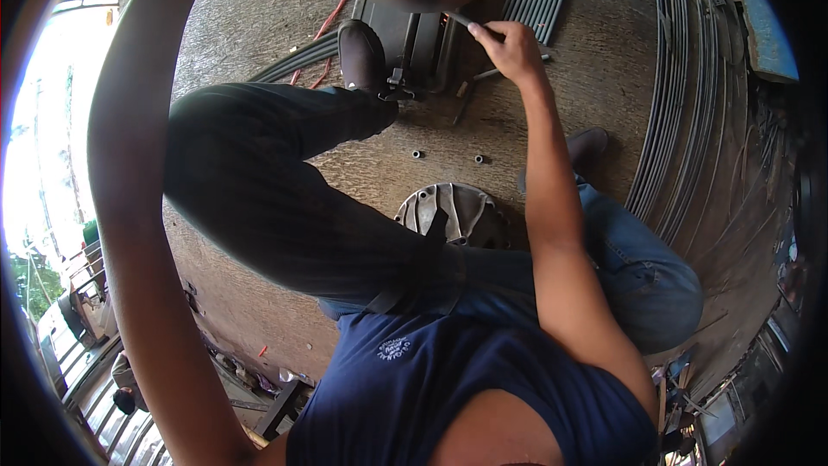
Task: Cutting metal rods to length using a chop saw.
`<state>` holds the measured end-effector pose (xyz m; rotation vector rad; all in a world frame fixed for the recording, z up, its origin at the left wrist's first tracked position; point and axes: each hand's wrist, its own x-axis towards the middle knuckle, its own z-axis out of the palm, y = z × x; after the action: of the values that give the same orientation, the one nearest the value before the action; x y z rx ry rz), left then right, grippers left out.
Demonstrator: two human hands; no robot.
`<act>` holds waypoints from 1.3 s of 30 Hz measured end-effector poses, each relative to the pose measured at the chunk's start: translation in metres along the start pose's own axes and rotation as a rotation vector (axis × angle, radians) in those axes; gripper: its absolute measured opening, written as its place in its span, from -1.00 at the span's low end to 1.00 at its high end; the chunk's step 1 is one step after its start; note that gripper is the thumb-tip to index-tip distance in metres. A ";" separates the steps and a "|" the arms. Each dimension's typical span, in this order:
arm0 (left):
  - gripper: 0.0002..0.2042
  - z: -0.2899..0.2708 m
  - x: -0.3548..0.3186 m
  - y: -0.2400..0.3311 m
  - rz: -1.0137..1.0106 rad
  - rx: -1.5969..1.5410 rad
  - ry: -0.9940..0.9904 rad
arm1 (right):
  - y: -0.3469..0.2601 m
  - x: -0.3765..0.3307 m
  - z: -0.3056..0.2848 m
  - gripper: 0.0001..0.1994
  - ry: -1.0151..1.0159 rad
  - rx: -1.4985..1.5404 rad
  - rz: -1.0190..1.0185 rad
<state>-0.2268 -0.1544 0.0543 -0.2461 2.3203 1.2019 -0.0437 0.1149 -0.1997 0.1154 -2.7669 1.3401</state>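
My right hand (511,53) is closed around a grey metal rod (460,18), held by its near end. The rod's far end reaches to a dark floor machine (398,39) with a clamp screw at its front. Orange sparks fly beside the machine's upper part, which is blurred. My left arm (129,164) stretches up along the left side and leaves the picture at the top, so the left hand is out of sight. Just right of the machine lies a row of short grey rods (536,2).
My left shoe (360,56) rests beside the machine, near grey rods (302,59) and a red cable (336,13). Two small metal rings (417,154) and a ribbed metal casting (457,207) lie closer. Long thin rods (664,121) line the right. Another person (128,388) is at lower left.
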 end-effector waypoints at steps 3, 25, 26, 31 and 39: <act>-0.71 -0.002 0.002 -0.003 0.117 0.011 -0.089 | 0.011 -0.006 -0.009 -0.67 -0.159 0.312 0.077; -0.73 -0.002 0.000 -0.001 0.012 -0.012 -0.016 | 0.008 -0.010 -0.032 -0.65 -0.238 0.776 0.164; -0.74 -0.003 -0.002 -0.002 0.075 0.053 -0.046 | 0.009 -0.010 -0.031 -0.65 -0.239 0.777 0.165; -0.79 0.000 0.002 -0.002 0.124 -0.040 0.003 | 0.017 -0.008 -0.024 -0.64 -0.219 0.753 0.204; -0.82 -0.005 0.003 0.000 0.086 -0.049 -0.007 | 0.034 0.006 -0.020 -0.58 -0.179 0.448 0.133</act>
<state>-0.2306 -0.1582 0.0549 -0.1604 2.3183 1.3010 -0.0525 0.1511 -0.2133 0.0769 -2.5923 2.0600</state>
